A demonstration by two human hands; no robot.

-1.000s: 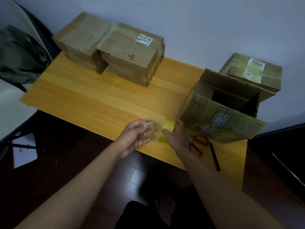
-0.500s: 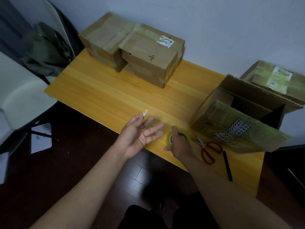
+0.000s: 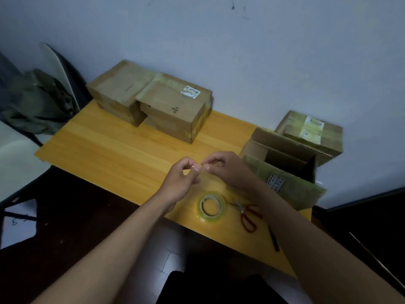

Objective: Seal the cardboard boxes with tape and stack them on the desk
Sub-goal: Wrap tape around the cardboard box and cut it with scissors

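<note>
My left hand (image 3: 183, 179) and my right hand (image 3: 228, 170) meet above the middle of the yellow wooden desk (image 3: 114, 154). Their fingertips pinch a small clear piece of tape (image 3: 200, 168) between them. The roll of clear tape (image 3: 211, 207) lies flat on the desk near the front edge, below my hands. An open cardboard box (image 3: 282, 165) stands at the right with its flaps up and one flap hanging toward me. Two closed boxes (image 3: 153, 102) sit side by side at the back against the wall. Another closed box (image 3: 311, 132) stands behind the open one.
Red-handled scissors (image 3: 247, 216) and a dark pen (image 3: 274, 238) lie at the front right of the desk. A pale chair (image 3: 19, 154) with a green garment (image 3: 37, 102) stands to the left. The floor is dark. A grey wall runs behind the desk.
My right hand has let go of the tape roll, which now lies on the desk. Both hands have risen and come together, pinching the small tape piece.
</note>
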